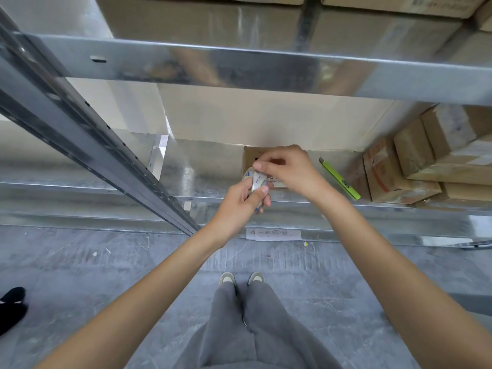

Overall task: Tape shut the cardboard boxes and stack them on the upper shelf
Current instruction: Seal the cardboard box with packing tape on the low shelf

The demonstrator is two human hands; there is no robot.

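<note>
Head view: left hand (241, 195) gripped a tape roll (256, 182); right hand's (286, 166) fingers (262, 165) pinched its end above a small box (251, 157).

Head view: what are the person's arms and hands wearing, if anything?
Both forearms are bare up to the frame's edge, with no sleeves visible. The left hand and right hand wear no gloves, and no watch, ring or wristband shows on either.

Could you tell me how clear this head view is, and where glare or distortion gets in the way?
Head view: wide-angle bending curves the upper shelf beam; glare and smeared reflections cover the metal; boxes at right look soft; the hands, left and right, and tape roll are fairly sharp.
</note>
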